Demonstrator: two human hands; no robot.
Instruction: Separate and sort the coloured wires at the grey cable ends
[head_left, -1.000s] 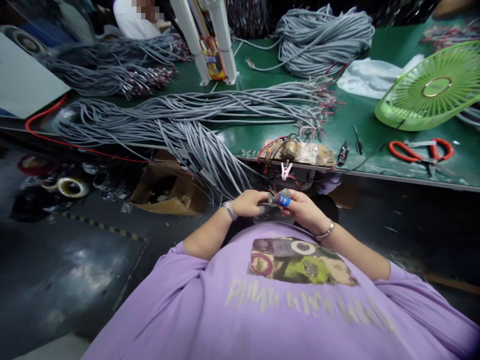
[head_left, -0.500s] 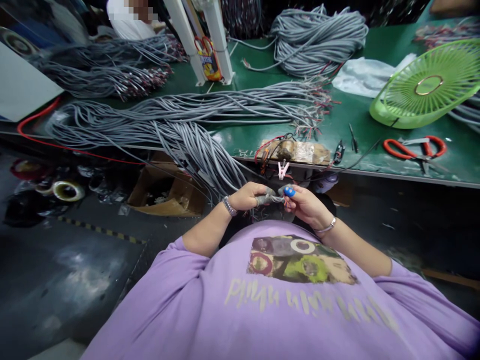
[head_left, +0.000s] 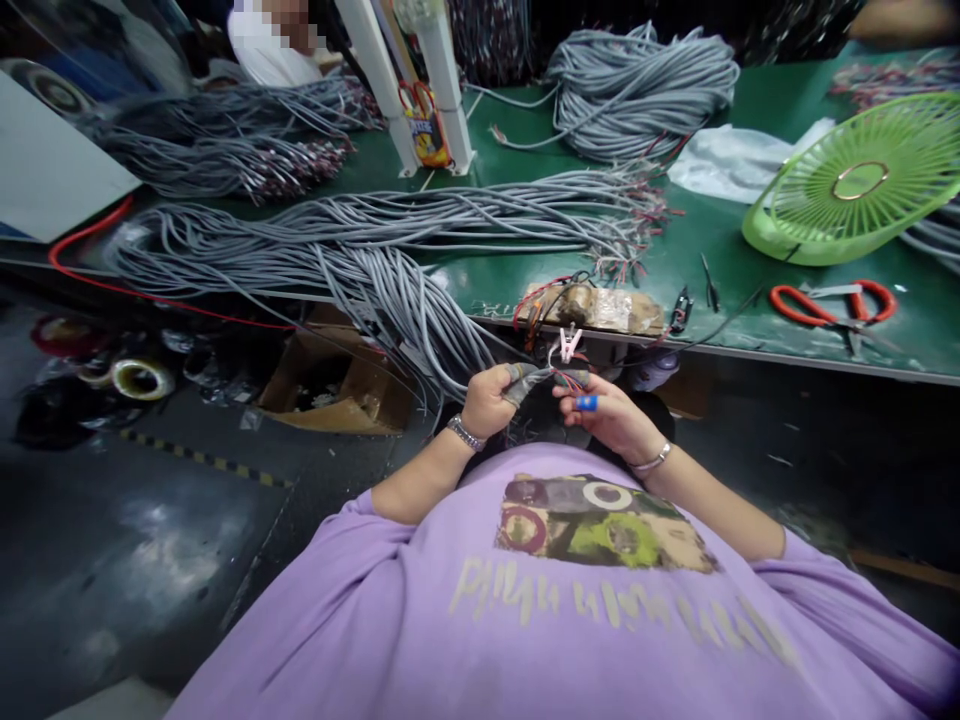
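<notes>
Grey fingertip covers are on my left hand [head_left: 491, 398], which is closed around a grey cable near its stripped end. Thin red and pale wires [head_left: 571, 381] fan out from that end. My right hand [head_left: 606, 408], with a blue band on one finger, pinches these wires between thumb and fingertip. Just beyond both hands, a pink clip [head_left: 570, 344] sits at the table edge in front of a taped wooden block [head_left: 619, 309]. From the left, a thick bundle of grey cables [head_left: 420, 310] hangs over the edge close to my left hand.
Red-handled scissors [head_left: 802, 304], tweezers [head_left: 709, 283] and a green fan [head_left: 855, 185] stand or lie at the right of the green table [head_left: 517, 160]. A large cable coil [head_left: 645, 90] is at the back. Below left is an open cardboard box [head_left: 337, 385]. Another person [head_left: 270, 50] is at the far left.
My left hand has turned and risen slightly toward the clip. My right fingers have shifted along the wires, which now spread out more visibly. The view has tilted slightly.
</notes>
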